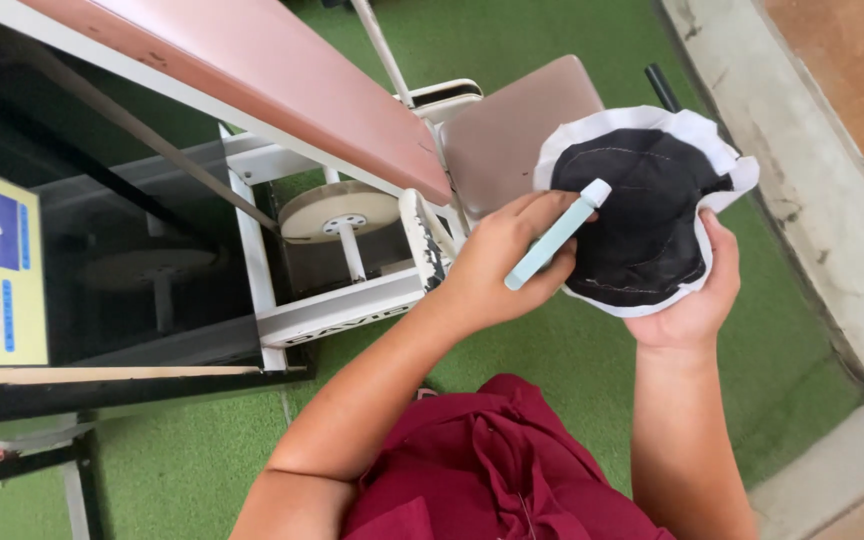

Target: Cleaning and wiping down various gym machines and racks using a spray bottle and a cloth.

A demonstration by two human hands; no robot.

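- Green turf (202, 470) underfoot, pink bench (282, 90) at far left.
- My left hand (497, 265) pinches a pale-blue marker (555, 236), tip on the black fabric piece (642, 215).
- My right hand (697, 295) cups the fabric from below.
- Marking step, I judge; steady strokes needed.

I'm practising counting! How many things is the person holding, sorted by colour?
Pale blue and white: 1, the tube in the left hand
Black and white: 1, the fabric piece in the right hand
Total: 2
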